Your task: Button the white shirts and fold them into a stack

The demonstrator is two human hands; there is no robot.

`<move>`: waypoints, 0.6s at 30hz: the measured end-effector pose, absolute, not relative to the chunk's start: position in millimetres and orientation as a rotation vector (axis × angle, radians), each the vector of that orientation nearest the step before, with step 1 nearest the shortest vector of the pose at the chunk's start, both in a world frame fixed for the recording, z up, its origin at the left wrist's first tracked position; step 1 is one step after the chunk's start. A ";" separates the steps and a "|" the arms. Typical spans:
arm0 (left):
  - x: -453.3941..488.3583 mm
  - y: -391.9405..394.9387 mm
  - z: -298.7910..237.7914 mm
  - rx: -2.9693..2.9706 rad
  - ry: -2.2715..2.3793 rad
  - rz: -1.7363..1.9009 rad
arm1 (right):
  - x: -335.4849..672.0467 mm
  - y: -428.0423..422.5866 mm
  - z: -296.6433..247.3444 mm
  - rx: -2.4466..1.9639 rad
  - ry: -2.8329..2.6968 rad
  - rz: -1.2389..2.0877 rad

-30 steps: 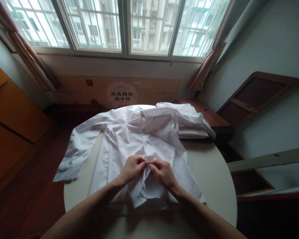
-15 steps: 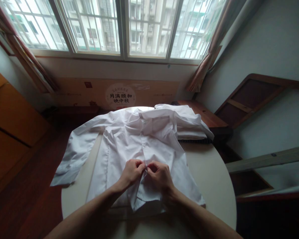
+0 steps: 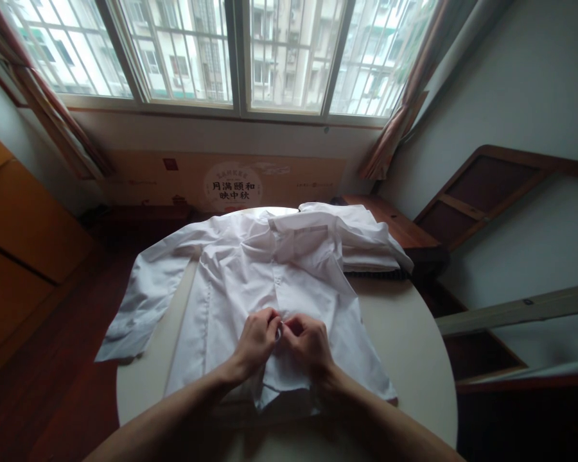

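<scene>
A white long-sleeved shirt [image 3: 236, 276] lies front up, wrinkled, across a round pale table [image 3: 414, 359]. One sleeve hangs past the table's left edge. At the lower part of the front placket, my left hand [image 3: 259, 333] pinches the cloth between thumb and fingers. Just beside it, almost touching, my right hand [image 3: 306, 337] pinches the other side of the placket. A small fold of cloth is raised between the fingertips. Any button there is hidden by the fingers. Farther up, the placket lies flat, with a chest pocket [image 3: 311, 240] to its right.
Folded white clothes [image 3: 368, 253] are stacked at the table's back right, with a dark item under them. Behind stand a wooden bench [image 3: 404, 228] and a printed cardboard panel [image 3: 298, 179] below the barred window. An orange cabinet [image 3: 24, 244] is on the left.
Both hands stay at the same place on the placket. The left hand has turned slightly, and the pinched cloth now bunches up more between the fingertips.
</scene>
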State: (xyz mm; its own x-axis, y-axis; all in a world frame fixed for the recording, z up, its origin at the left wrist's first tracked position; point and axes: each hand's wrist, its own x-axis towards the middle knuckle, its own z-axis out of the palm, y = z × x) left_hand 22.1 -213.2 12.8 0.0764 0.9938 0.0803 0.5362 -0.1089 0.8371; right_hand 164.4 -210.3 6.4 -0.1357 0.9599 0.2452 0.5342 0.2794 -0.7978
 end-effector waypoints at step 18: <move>-14.3 -287.1 31.8 2.550 1.082 0.209 | 245.4 -255.6 43.2 -0.881 -2.656 0.741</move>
State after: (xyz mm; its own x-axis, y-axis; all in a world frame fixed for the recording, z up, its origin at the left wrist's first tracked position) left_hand -14.3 -287.1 31.8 0.6957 0.7183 -0.0045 0.6648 -0.6414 0.3830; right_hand 245.4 -255.6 43.2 -0.7873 0.6125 0.0709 0.4873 0.6885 -0.5371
